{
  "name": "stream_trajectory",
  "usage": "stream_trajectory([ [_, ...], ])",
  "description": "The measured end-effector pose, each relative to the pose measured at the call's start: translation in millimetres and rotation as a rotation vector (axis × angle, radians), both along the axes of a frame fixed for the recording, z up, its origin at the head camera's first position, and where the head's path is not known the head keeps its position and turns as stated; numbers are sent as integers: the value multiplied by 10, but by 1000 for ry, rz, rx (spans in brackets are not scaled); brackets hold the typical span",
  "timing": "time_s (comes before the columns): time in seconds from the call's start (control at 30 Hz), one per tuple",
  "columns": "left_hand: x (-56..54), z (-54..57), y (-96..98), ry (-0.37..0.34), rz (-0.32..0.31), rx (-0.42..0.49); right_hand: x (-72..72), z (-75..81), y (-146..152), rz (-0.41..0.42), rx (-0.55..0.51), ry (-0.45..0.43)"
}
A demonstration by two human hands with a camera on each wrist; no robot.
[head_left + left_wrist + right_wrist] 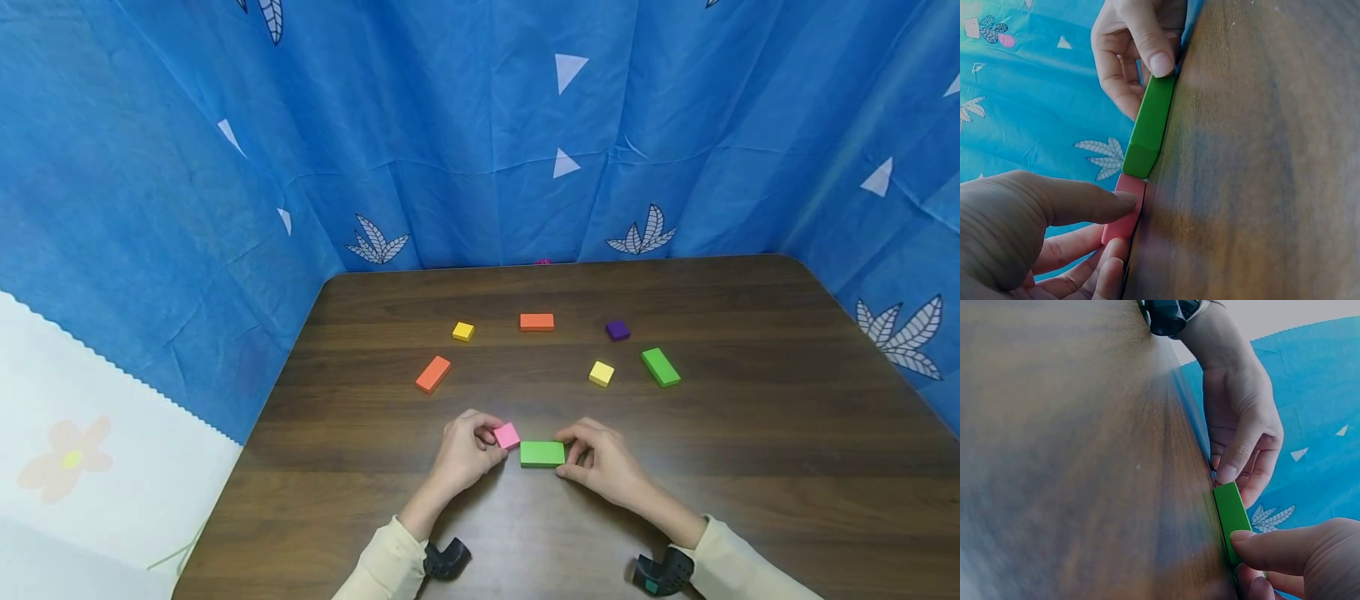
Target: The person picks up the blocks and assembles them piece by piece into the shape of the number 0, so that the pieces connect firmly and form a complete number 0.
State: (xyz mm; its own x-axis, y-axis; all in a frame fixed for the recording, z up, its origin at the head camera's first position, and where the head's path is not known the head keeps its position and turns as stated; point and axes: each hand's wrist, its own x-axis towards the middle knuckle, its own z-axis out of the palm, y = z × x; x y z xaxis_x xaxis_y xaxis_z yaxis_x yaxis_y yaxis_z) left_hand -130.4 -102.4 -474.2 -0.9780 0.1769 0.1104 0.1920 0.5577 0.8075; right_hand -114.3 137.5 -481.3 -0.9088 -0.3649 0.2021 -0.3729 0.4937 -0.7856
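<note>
1. Pale sleeves (385,562) lie nearest, at the near edge of view, reaching over the worktop (787,433).
2. Left hand (462,454) pinches the pink block (507,436) between thumb and fingers, just left of the green block (542,453).
3. Right hand (606,465) pinches the green block's right end, its grip narrow.
4. Even contact probably calls for squaring the skewed pink block to the green's left end (fingertips off the facing edges), both kept flat, pressure light.
5. Six other blocks (537,322) lie farther off, well apart from both hands.
</note>
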Motion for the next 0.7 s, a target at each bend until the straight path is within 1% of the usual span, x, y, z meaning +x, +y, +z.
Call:
stream_trajectory([
  [0.23, -3, -7, -5, -7, -4, -6, -8, -12, -1, -4, -7, 14],
  [0.3, -4, -8, -6, -9, -4, -3, -22, -25, 5, -16, -9, 38],
  [0.37, -6, -8, -5, -10, -5, -5, -47, -30, 21, -40, -7, 79],
  [0.5, -12, -10, -2, -15, -11, -12, -154, 12, 130, -151, 19, 162],
  [0.57, -14, -9, -1, -19, -12, -15, -242, 64, 220, -223, 36, 179],
  [0.7, -5, -11, -5, -29, -8, -11, -461, 139, 409, -346, 65, 178],
])
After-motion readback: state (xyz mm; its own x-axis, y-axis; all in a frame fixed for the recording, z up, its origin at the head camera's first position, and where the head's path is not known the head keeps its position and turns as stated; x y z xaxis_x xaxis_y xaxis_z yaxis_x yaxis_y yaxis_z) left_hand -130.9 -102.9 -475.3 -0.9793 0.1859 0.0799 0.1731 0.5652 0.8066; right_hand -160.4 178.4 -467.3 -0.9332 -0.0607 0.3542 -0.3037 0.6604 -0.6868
